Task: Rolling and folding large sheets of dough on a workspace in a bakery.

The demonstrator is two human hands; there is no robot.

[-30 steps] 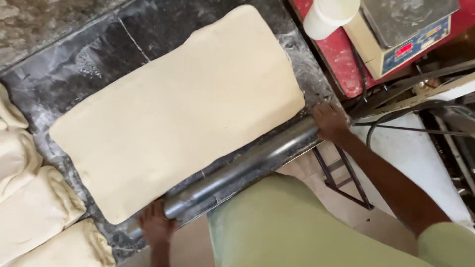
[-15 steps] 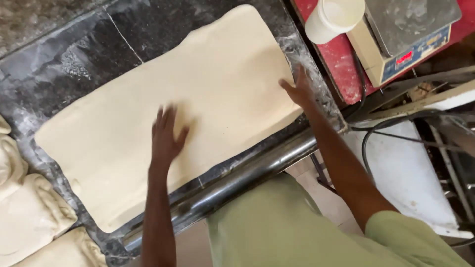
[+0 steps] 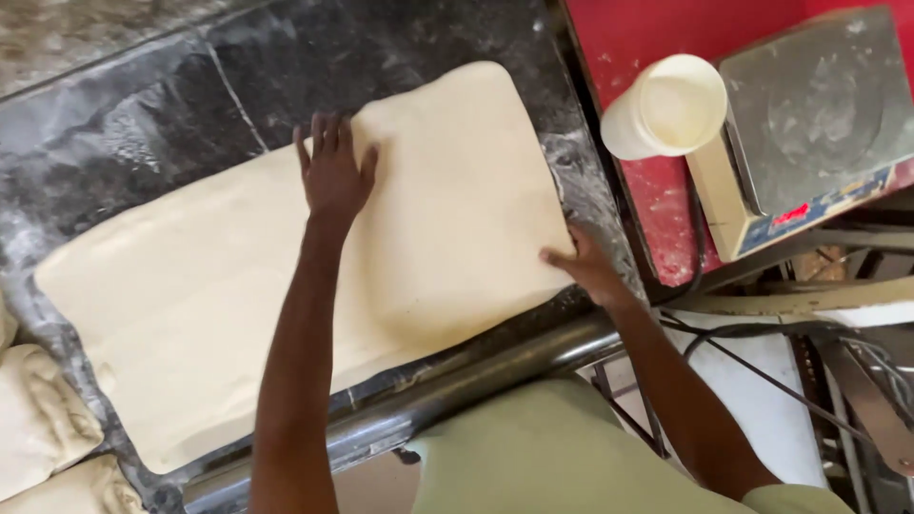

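A large pale sheet of rolled dough (image 3: 219, 295) lies on a dark floured stone counter (image 3: 124, 124). Its right end (image 3: 466, 219) is folded over onto the sheet. My left hand (image 3: 333, 171) rests flat, fingers spread, on the far edge of that fold. My right hand (image 3: 586, 266) touches the folded piece at its near right corner. A long metal rolling pin (image 3: 457, 381) lies along the counter's near edge, below the dough, with neither hand on it.
Folded dough blocks (image 3: 38, 419) sit at the left edge. To the right, a red surface (image 3: 657, 200) holds a cream cup (image 3: 666, 105) and a weighing scale (image 3: 809, 124). Cables and a metal frame (image 3: 838, 362) lie below right.
Both hands left the rolling pin and moved onto the dough. The right end of the sheet has been folded over leftward, and the left hand slid farther up.
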